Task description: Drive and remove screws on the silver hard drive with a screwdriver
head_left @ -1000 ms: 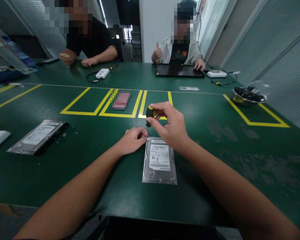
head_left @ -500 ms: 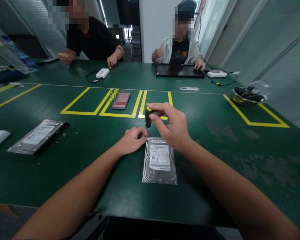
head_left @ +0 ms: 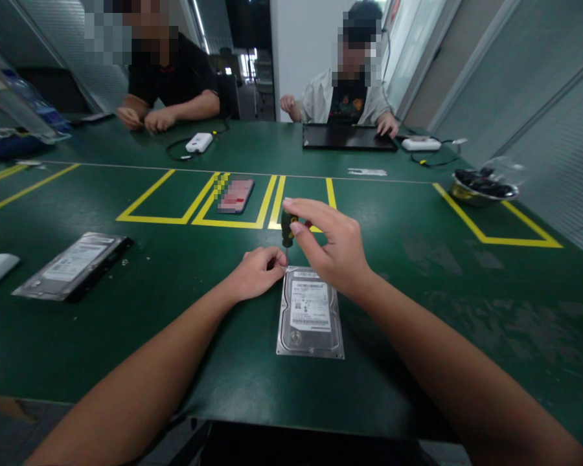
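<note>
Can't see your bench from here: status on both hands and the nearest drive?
Right hand gripping screwdriver, upright at far left corner of nearest drive. Left hand at same corner, fingertips crowding screwdriver's lower end. Drive flat, label up.

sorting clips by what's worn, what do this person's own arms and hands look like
The left hand and right hand are ungloved. The left forearm and right forearm show no sleeves, watch, bracelet, cables or markings. No rings show, though some fingers are hidden.

Green table [head_left: 272, 395], two hard drives [head_left: 311, 310], bowl [head_left: 479, 196]
</note>
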Demonstrator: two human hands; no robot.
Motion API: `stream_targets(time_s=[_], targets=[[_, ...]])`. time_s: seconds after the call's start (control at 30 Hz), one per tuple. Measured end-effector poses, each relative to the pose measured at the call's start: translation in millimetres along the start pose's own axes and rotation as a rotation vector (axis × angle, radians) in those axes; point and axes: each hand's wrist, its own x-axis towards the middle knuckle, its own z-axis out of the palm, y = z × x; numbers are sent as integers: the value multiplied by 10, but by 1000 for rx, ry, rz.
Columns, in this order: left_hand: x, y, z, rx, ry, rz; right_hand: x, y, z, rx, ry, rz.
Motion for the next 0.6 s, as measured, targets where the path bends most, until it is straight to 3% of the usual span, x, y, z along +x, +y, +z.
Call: stream_targets(time_s=[0.6], targets=[[-1, 18, -11, 7, -6, -28, 0, 28, 11, -26, 30, -35]])
